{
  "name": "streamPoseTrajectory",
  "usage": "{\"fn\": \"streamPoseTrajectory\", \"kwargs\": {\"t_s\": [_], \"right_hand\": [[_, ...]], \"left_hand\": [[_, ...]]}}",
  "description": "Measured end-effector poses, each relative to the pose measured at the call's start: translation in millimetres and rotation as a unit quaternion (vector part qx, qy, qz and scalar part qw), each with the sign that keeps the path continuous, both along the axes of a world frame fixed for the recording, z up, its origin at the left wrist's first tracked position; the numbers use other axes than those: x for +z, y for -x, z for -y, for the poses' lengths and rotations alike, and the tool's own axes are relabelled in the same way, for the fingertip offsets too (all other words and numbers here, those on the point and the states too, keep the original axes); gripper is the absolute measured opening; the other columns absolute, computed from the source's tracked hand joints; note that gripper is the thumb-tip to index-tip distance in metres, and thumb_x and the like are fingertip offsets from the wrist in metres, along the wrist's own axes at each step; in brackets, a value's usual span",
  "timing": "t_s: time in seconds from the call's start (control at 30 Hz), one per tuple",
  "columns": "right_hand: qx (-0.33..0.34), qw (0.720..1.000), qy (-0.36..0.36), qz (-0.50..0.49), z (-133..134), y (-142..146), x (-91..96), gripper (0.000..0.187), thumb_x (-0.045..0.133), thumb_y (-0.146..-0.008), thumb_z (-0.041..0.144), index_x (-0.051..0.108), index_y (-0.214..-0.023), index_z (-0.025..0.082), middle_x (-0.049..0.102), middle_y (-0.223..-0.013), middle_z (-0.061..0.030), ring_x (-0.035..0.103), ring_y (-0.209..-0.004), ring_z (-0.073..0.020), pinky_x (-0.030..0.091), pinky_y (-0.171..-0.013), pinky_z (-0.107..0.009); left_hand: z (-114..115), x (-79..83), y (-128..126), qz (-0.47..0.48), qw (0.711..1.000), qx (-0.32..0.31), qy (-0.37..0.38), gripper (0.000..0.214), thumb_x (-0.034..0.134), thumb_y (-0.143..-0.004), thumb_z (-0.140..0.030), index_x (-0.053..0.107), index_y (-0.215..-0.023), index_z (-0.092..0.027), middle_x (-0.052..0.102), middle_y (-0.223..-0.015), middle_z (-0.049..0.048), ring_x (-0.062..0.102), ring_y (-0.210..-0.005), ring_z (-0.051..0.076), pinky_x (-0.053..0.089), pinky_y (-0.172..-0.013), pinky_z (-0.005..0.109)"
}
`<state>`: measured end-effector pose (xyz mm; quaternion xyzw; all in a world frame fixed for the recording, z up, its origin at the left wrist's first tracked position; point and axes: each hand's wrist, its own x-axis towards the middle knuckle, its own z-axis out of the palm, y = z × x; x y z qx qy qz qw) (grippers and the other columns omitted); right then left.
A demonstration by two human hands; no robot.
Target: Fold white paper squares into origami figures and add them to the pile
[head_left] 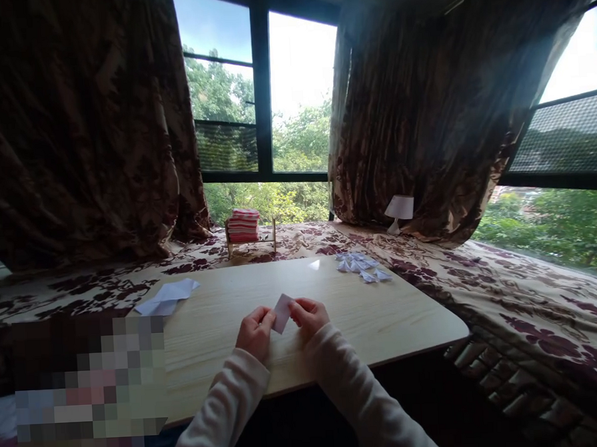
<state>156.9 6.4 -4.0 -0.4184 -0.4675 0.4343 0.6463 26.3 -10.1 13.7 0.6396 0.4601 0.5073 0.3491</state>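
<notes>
A small folded piece of white paper (282, 312) is held just above the pale wooden table (383, 319). My left hand (255, 332) pinches its left edge and my right hand (309, 317) pinches its right edge, both with fingers curled shut. Both arms wear light long sleeves and come in from the bottom of the view.
Loose white paper sheets (168, 297) lie at the table's far left corner. A cluster of several small folded paper pieces (363, 265) sits at the far right. Behind stand a small wooden rack with striped cloth (243, 228), a little white lamp (398, 211), patterned curtains and windows.
</notes>
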Motion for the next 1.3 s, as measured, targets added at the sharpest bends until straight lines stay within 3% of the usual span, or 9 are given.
{"fn": "streamPoseTrajectory", "kwargs": {"t_s": [0.1,0.23,0.37,0.47,0.63,0.73,0.93,1.07,1.3], "right_hand": [[-0.009,1.000,0.014,-0.017,2.0,-14.4,-2.2,0.027,0.064,-0.057,0.040,0.061,-0.053,0.013,0.050,-0.042,0.0034,0.037,-0.037,-0.0052,0.028,-0.035,-0.018],[-0.017,0.999,0.030,-0.036,1.3,-23.3,-3.7,0.029,0.063,-0.058,0.043,0.060,-0.054,0.014,0.053,-0.045,0.0014,0.041,-0.037,-0.0063,0.031,-0.034,-0.019],[-0.002,0.999,0.029,-0.037,5.4,-20.2,-1.5,0.031,0.064,-0.058,0.043,0.060,-0.052,0.013,0.055,-0.046,-0.0003,0.043,-0.038,-0.0067,0.031,-0.035,-0.019],[-0.004,0.999,0.026,-0.038,9.1,-18.2,2.0,0.034,0.062,-0.059,0.044,0.059,-0.050,0.012,0.055,-0.047,-0.0008,0.044,-0.040,-0.0067,0.032,-0.035,-0.018],[-0.006,0.997,0.025,-0.066,11.0,-17.8,4.7,0.039,0.062,-0.059,0.045,0.064,-0.079,0.013,0.061,-0.059,-0.0023,0.053,-0.052,-0.0118,0.038,-0.036,-0.019],[-0.004,0.999,0.007,-0.053,9.7,-17.1,2.3,0.037,0.063,-0.059,0.041,0.063,-0.082,0.012,0.062,-0.060,-0.0028,0.053,-0.054,-0.0121,0.039,-0.038,-0.019],[-0.030,0.999,-0.030,-0.029,6.1,-18.3,-2.8,0.035,0.063,-0.058,0.032,0.058,-0.088,0.015,0.058,-0.058,0.0017,0.049,-0.048,-0.0096,0.039,-0.037,-0.019],[-0.016,0.997,-0.070,0.024,7.4,-13.5,-6.4,0.029,0.062,-0.059,0.026,0.056,-0.086,0.017,0.058,-0.058,0.0025,0.048,-0.048,-0.0089,0.038,-0.040,-0.019],[-0.027,0.978,-0.112,0.171,7.9,-6.2,-10.5,0.027,0.054,-0.068,0.023,0.061,-0.093,0.018,0.060,-0.069,-0.0011,0.052,-0.056,-0.0109,0.039,-0.041,-0.018]], "left_hand": [[1.4,-1.1,-3.8,0.028,0.999,0.020,-0.012,0.025,0.047,-0.074,-0.037,0.059,-0.072,-0.015,0.053,-0.059,-0.0013,0.051,-0.061,0.014,0.040,-0.060,0.025],[7.3,-2.7,-7.9,-0.034,0.991,0.010,-0.131,0.035,0.055,-0.070,-0.028,0.053,-0.104,-0.019,0.058,-0.088,0.0028,0.055,-0.081,0.017,0.040,-0.080,0.032],[8.6,-3.8,-9.0,-0.091,0.975,-0.013,-0.203,0.037,0.057,-0.068,-0.021,0.054,-0.105,-0.021,0.057,-0.099,0.0050,0.053,-0.087,0.018,0.041,-0.082,0.034],[6.7,-5.0,-7.1,-0.075,0.983,-0.004,-0.166,0.031,0.055,-0.071,-0.024,0.058,-0.101,-0.018,0.059,-0.094,0.0056,0.054,-0.086,0.018,0.043,-0.078,0.033],[5.5,-9.5,-3.3,-0.020,0.998,0.001,-0.060,0.035,0.057,-0.071,-0.034,0.060,-0.101,-0.017,0.063,-0.099,0.0065,0.057,-0.088,0.021,0.044,-0.077,0.033],[5.2,-11.6,-3.0,0.026,1.000,-0.012,-0.011,0.042,0.057,-0.070,-0.038,0.059,-0.104,-0.013,0.065,-0.097,0.0087,0.059,-0.084,0.021,0.045,-0.077,0.034],[10.4,-2.3,-5.1,0.062,0.998,-0.022,0.013,0.037,0.058,-0.069,-0.038,0.064,-0.093,-0.011,0.068,-0.083,0.0064,0.060,-0.077,0.020,0.046,-0.071,0.028],[11.0,1.1,-2.4,0.049,0.998,0.029,0.010,0.029,0.055,-0.071,-0.038,0.068,-0.073,-0.012,0.061,-0.056,0.0007,0.054,-0.058,0.015,0.041,-0.056,0.023],[-3.9,-9.0,7.4,0.140,0.988,0.003,0.065,0.031,0.057,-0.069,-0.039,0.066,-0.082,-0.012,0.064,-0.064,0.0011,0.054,-0.061,0.013,0.042,-0.059,0.022]]}}
